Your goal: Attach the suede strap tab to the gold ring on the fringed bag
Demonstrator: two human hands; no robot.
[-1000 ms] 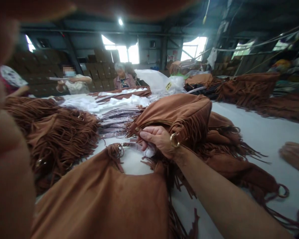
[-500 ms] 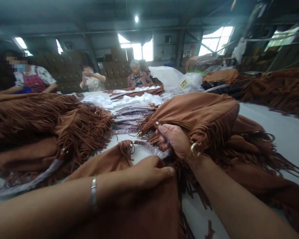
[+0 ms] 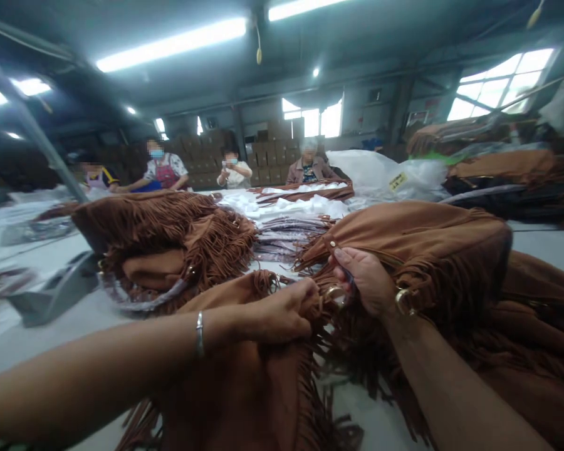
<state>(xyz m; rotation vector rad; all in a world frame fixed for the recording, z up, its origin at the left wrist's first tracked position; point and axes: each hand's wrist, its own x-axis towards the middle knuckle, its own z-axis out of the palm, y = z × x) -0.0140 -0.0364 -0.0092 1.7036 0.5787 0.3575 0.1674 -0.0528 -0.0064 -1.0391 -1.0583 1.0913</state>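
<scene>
Centrally, the left hand (image 3: pixel 282 311) is closed on the upper edge of a brown fringed bag (image 3: pixel 244 382) that lies on the white table (image 3: pixel 42 326) and runs down toward 6 o'clock. At 3 o'clock from it, almost touching, the right hand (image 3: pixel 366 279) has its fingers curled shut around a gold ring fitting (image 3: pixel 333 293) and the fringe beside it. A second fringed bag (image 3: pixel 418 241) rests directly behind the right hand, at 1 o'clock. A heap of fringed bags (image 3: pixel 169 241) lies at 10 o'clock, well apart from both hands. A stack of flat wrapped pieces (image 3: pixel 286 235) sits at 12 o'clock. Beyond it, other people (image 3: pixel 235 170) are at the far end of the table.
</scene>
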